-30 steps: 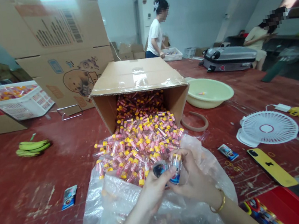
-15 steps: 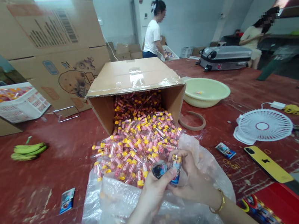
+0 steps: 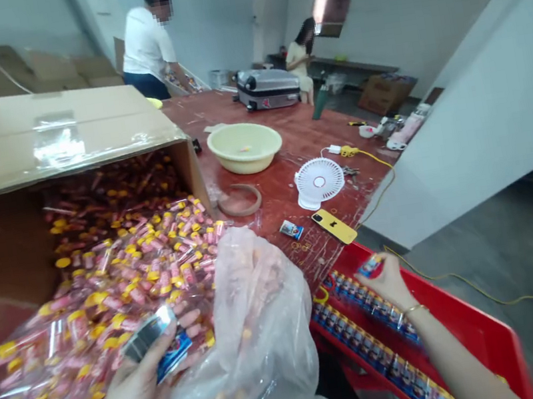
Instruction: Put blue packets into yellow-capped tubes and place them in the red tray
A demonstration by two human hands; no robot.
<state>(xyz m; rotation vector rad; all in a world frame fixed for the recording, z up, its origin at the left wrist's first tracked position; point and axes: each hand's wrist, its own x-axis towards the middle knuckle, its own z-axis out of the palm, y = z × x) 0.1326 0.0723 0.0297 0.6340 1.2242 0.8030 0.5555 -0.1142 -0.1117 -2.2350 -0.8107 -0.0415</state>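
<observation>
Cardboard box (image 3: 34, 138) lies tipped on the red table (image 3: 298, 144), spilling wrapped tubes (image 3: 120, 270) onto a plastic bag (image 3: 258, 309). Beside it, the red crate (image 3: 474, 328) holds rows of blue packets. Left hand (image 3: 130, 396) has its grip clamped on a small blue packet (image 3: 160, 341); right hand (image 3: 385, 282) pinches another packet (image 3: 371, 266) over the crate, seemingly mid-placement; setting it in a row likely comes next.
</observation>
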